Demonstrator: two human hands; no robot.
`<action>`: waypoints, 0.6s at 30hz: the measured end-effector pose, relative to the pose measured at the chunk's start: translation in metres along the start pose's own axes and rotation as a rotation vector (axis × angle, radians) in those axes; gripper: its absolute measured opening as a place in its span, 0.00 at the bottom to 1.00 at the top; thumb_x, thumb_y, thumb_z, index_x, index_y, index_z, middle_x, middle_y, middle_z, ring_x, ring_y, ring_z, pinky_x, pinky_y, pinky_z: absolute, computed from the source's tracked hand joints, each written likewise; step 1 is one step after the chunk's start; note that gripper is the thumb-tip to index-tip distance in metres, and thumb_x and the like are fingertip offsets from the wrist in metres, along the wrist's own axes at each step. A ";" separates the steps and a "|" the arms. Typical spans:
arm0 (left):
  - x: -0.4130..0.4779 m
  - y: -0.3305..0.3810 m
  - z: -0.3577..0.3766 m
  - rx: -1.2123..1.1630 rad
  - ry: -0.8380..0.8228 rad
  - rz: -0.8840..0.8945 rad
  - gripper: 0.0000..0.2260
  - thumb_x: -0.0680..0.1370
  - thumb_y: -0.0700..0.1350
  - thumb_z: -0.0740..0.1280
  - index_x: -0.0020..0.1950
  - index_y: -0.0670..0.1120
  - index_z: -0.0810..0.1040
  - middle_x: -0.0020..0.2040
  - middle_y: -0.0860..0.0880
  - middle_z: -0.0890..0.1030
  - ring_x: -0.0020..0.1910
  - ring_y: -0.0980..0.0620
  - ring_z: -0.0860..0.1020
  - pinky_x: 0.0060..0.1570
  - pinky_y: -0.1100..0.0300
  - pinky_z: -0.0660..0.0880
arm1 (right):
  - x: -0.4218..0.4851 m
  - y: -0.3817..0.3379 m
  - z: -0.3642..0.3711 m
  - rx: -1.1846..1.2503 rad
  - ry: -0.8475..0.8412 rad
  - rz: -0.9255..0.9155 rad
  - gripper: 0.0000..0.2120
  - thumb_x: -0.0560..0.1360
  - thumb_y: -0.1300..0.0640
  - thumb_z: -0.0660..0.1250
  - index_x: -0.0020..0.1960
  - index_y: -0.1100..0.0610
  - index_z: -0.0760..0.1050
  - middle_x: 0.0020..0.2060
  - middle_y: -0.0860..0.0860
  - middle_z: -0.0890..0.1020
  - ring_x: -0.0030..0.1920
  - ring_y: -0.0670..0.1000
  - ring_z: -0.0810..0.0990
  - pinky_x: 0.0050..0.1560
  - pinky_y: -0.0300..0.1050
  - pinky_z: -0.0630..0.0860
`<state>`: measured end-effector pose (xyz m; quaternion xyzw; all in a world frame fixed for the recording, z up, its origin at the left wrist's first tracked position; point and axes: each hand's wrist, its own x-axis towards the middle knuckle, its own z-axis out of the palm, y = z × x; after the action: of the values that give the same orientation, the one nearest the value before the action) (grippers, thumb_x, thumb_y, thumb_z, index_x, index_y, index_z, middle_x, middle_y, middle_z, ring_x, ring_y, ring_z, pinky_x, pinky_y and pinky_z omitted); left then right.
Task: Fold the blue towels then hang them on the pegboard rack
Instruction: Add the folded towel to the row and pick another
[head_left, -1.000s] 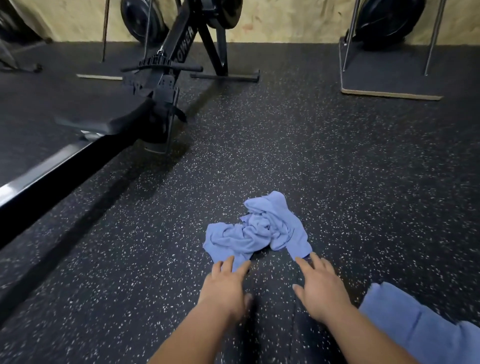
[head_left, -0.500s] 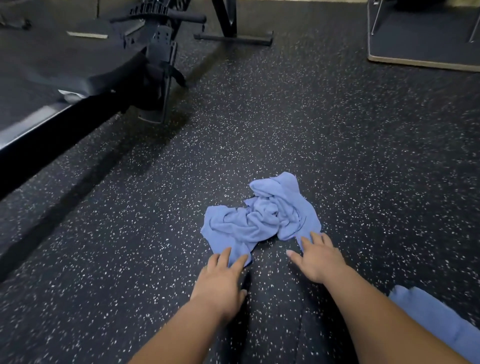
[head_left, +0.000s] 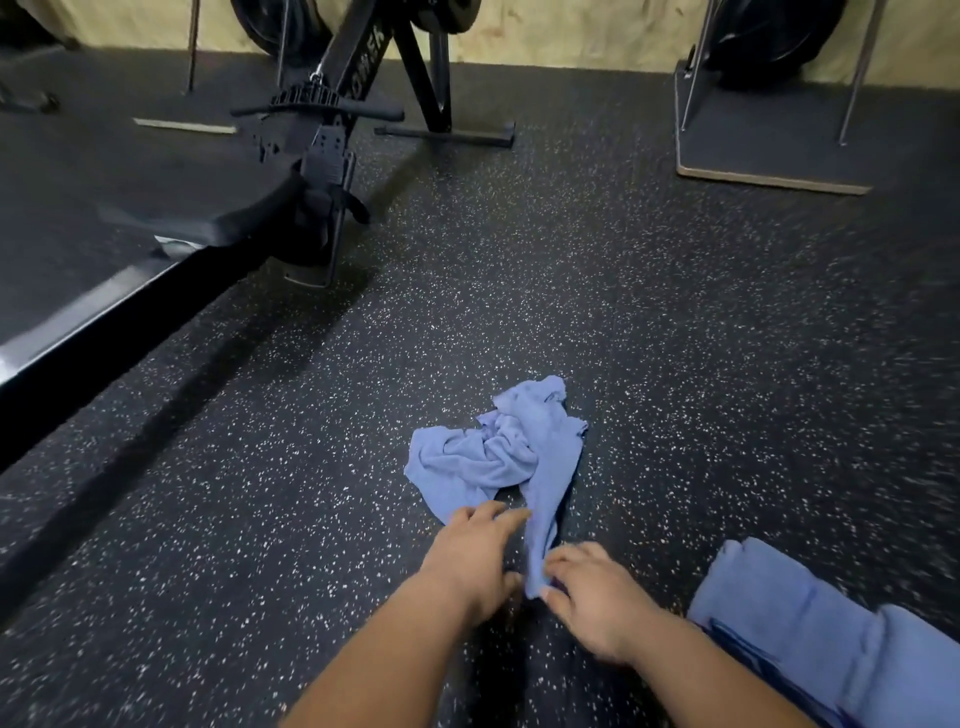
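Note:
A crumpled blue towel (head_left: 498, 457) lies on the speckled black rubber floor in front of me. One corner of it is stretched toward me, and my right hand (head_left: 592, 597) pinches that corner's end. My left hand (head_left: 472, 551) lies beside the stretched strip with its fingers extended, the fingertips touching the towel's near edge. A second blue towel (head_left: 810, 639), folded, lies on the floor at the lower right, beside my right forearm.
A black rowing machine (head_left: 291, 171) with its long rail (head_left: 104, 322) runs along the left. A weight stand on a dark base board (head_left: 763, 150) sits at the far right by the plywood wall (head_left: 571, 36).
My right hand has taken hold of a towel corner and drawn it back toward me, stretching it out. My left hand stays at the towel's near edge.

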<state>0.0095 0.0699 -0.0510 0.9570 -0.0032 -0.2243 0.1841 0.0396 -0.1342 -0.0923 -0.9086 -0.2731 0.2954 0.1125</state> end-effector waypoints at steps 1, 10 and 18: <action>-0.010 0.011 -0.005 -0.036 0.024 0.036 0.36 0.79 0.52 0.71 0.84 0.59 0.60 0.82 0.54 0.64 0.78 0.45 0.63 0.78 0.52 0.63 | -0.014 -0.005 -0.009 0.050 0.029 0.000 0.20 0.85 0.45 0.58 0.71 0.51 0.76 0.74 0.42 0.72 0.74 0.51 0.65 0.76 0.48 0.65; -0.139 0.120 -0.060 -0.199 0.150 0.213 0.19 0.80 0.54 0.71 0.71 0.57 0.78 0.60 0.53 0.85 0.60 0.51 0.81 0.63 0.53 0.78 | -0.199 -0.043 -0.094 0.626 0.284 0.051 0.21 0.76 0.71 0.67 0.56 0.47 0.84 0.61 0.44 0.83 0.65 0.46 0.80 0.70 0.39 0.71; -0.260 0.212 -0.113 -0.384 0.453 0.335 0.12 0.80 0.46 0.74 0.63 0.54 0.83 0.49 0.56 0.86 0.48 0.56 0.82 0.54 0.61 0.77 | -0.369 -0.098 -0.150 0.848 0.493 -0.018 0.27 0.74 0.76 0.62 0.61 0.51 0.86 0.57 0.42 0.87 0.62 0.42 0.83 0.61 0.39 0.77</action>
<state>-0.1592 -0.0651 0.2288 0.9165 -0.0769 0.0307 0.3914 -0.1621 -0.2675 0.2388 -0.8232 -0.1017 0.1559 0.5364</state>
